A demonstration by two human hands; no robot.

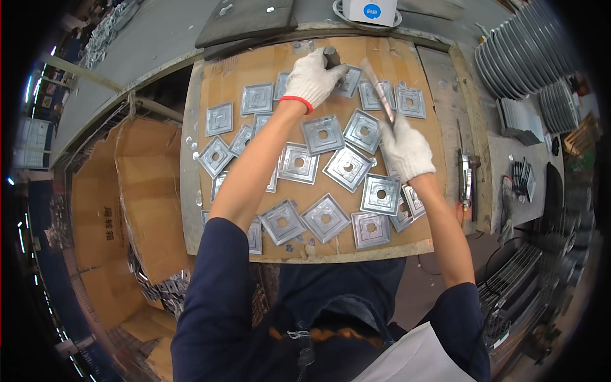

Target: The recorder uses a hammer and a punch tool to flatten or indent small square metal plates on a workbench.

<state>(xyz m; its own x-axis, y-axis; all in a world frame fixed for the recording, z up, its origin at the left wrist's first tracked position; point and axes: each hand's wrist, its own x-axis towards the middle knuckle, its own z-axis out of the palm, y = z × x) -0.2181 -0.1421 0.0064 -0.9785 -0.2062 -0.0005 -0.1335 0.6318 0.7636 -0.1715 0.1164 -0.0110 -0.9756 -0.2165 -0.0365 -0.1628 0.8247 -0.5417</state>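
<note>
My left hand (314, 79), in a white knit glove with a red cuff, is closed around a short dark grey block (331, 57) at the far side of the board. My right hand (408, 151), also gloved, grips a long flat metal tool (380, 92), blurred by motion, that points up and away; its exact kind is unclear. Between and around my hands lie several square grey metal plates (323, 134) with raised rims and a central hole. One plate (349, 83) lies just right of my left hand. My forearms hide parts of others.
Cardboard (254, 181) covers the tabletop. A large open cardboard box (147, 191) with metal parts stands at left. A screwdriver-like tool (472, 181) lies at right, below stacked round metal pieces (525, 51). Dark foam mats (245, 22) and a white box (371, 11) are at the back.
</note>
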